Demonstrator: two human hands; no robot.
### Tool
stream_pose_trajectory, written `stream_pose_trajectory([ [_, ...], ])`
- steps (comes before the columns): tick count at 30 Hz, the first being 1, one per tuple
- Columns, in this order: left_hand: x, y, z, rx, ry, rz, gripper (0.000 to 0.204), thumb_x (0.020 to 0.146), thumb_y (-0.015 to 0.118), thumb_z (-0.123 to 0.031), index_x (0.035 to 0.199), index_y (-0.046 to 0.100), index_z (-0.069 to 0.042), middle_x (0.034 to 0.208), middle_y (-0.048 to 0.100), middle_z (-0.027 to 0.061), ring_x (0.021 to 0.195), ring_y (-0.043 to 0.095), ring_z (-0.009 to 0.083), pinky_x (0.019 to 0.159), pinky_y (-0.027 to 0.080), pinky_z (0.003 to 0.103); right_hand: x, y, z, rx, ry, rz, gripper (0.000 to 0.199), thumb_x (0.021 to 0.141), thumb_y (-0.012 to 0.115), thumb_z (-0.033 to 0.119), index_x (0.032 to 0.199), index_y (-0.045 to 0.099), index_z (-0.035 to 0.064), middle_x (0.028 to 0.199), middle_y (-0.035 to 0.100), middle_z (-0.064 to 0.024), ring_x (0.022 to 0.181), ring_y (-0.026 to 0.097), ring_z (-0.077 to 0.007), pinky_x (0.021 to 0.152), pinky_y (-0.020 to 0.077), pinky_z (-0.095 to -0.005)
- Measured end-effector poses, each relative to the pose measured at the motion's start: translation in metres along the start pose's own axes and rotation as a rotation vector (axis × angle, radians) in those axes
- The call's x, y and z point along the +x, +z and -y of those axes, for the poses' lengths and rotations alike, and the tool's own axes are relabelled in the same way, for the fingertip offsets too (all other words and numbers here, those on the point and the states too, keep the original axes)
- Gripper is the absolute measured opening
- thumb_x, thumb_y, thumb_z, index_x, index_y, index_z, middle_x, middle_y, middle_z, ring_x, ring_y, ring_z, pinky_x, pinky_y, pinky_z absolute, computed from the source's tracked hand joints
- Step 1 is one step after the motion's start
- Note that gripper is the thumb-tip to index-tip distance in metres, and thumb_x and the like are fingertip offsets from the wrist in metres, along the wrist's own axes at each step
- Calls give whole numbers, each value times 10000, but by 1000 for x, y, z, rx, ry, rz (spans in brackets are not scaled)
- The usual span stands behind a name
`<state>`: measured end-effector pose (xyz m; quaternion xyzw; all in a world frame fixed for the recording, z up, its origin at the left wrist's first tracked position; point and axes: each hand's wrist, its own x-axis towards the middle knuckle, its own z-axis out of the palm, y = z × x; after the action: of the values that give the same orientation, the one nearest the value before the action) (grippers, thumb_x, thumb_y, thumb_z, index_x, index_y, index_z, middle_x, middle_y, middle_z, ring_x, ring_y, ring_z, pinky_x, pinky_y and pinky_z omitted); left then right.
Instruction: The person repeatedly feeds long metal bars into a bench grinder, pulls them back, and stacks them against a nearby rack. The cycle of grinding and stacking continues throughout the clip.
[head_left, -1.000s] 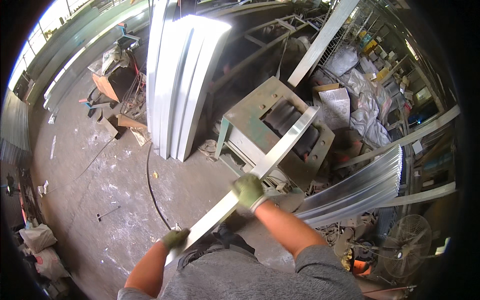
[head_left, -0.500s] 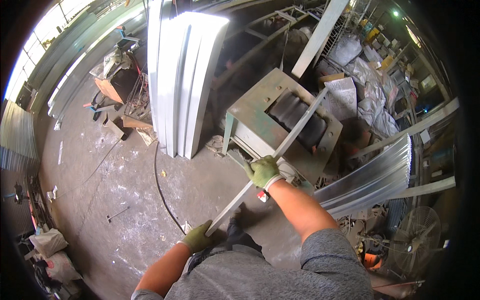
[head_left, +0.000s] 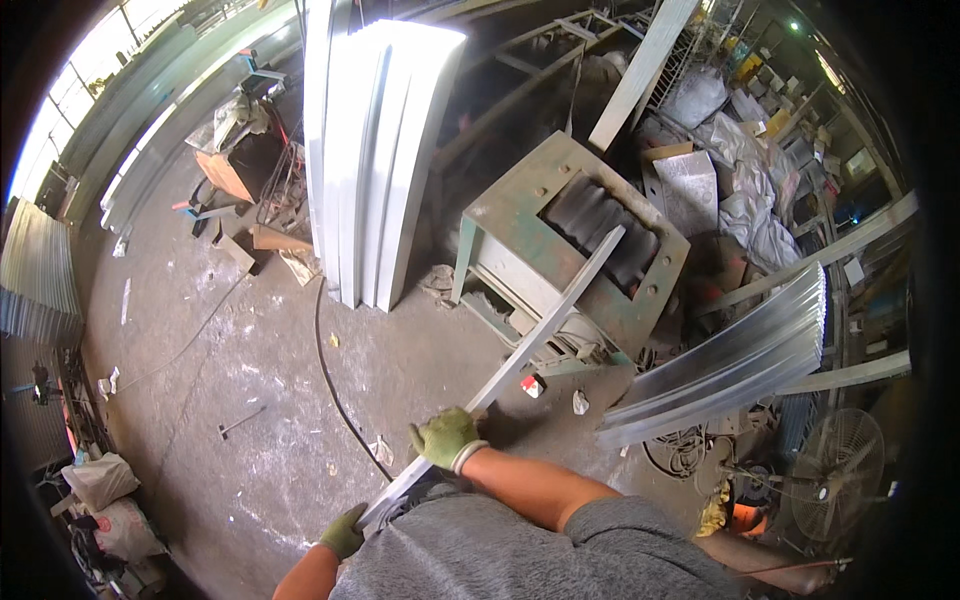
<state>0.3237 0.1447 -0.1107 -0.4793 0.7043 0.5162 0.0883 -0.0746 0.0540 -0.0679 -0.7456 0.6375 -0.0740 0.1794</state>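
No legible text, numbers or signs.

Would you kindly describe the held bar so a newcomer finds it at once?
Right of centre stands a greenish machine with dark rollers. A straight bar overlaps them in view and slants down-left to the gloved right hand, then left hand. Unlike the ribbed stack further right, it is single and narrow.

Green gloves [head_left: 447, 434] on hands [head_left: 343, 533], right cuff [head_left: 467, 456] whitish; heathered grey shirt [head_left: 460, 550], short sleeves [head_left: 612, 528]; forearms [head_left: 522, 487] bare.
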Motion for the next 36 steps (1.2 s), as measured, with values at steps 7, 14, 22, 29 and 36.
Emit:
stream_pose_trajectory([
  [7,79,-9,-98,55,50,-95,493,983,558,-89,1475,574,-64,1347,699,303,1258,682,490,1038,558,540,25,-42,-92,-145,33,-154,549,1087,517,397,698,782,114,702,752,-156,684,729,-383,816,548,-560],
  [14,201,-17,-256,193,80,-105,627,985,606,-225,1592,504,-106,1420,681,256,1222,697,486,1024,562,560,62,-147,-264,-161,158,-355,575,1066,556,461,663,789,124,710,750,-172,697,732,-430,817,556,-545],
  [22,166,0,-166,123,-54,-82,586,968,670,-201,1536,563,-107,1341,729,254,1233,704,463,1019,570,531,43,-82,-197,-190,16,-338,450,1059,597,391,719,762,147,726,752,-114,763,723,-322,900,513,-522],
  [29,143,-20,-124,-130,-272,108,507,931,851,-427,1319,787,-107,1147,828,122,1051,751,165,945,584,372,29,-60,-169,113,-245,-579,328,989,730,288,705,716,124,734,716,-73,813,715,-304,908,544,-500],
  [36,226,-41,-291,-87,-13,-66,539,964,828,-491,1181,786,1,1027,817,157,949,762,214,845,593,394,84,-138,-292,-154,134,-681,468,1040,641,332,647,692,84,732,706,-163,780,685,-392,861,510,-544],
])
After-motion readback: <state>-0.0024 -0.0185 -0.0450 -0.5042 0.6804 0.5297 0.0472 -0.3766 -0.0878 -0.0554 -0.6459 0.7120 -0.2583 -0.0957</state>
